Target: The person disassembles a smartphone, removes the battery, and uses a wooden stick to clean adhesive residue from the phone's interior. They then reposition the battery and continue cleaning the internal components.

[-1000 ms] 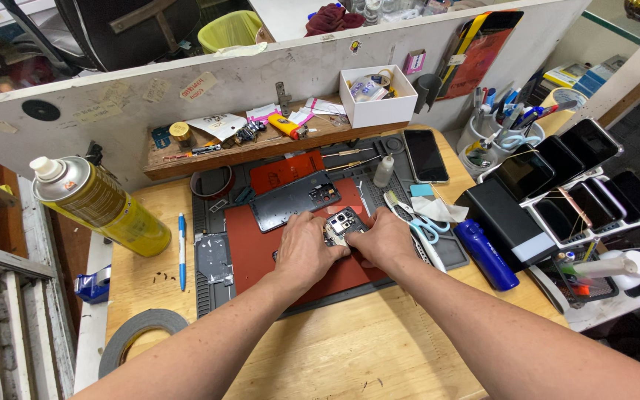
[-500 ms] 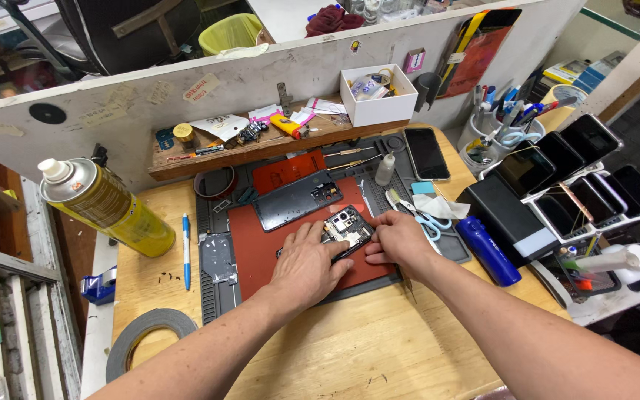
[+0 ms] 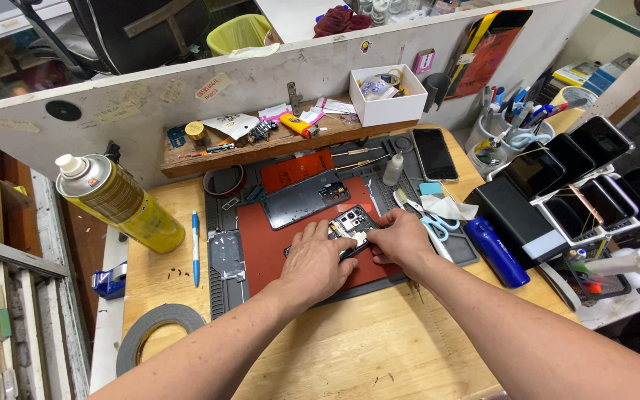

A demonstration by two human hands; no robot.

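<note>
Wooden bench [image 3: 350,355], red mat [image 3: 268,241] on a grey work mat [image 3: 224,255]. I've got both hands on the opened phone [image 3: 351,226] lying mid-mat: left hand [image 3: 316,263] pressed flat over its lower half, right hand [image 3: 401,238] pinching its right edge with fingertips. Detached back cover [image 3: 305,198] sits just behind it. Yellow spray can [image 3: 120,204] and blue pen [image 3: 195,248] off to the left, tape roll [image 3: 153,333] near the bench edge.

Yellow labelled spray can [image 3: 116,201] lay at nine o'clock, white open box [image 3: 388,95] on the shelf at twelve, dark-screened phone [image 3: 435,154] at one, rack of black-screened phones [image 3: 587,176] at three, pale paper labels [image 3: 212,85] on the wall at eleven.
</note>
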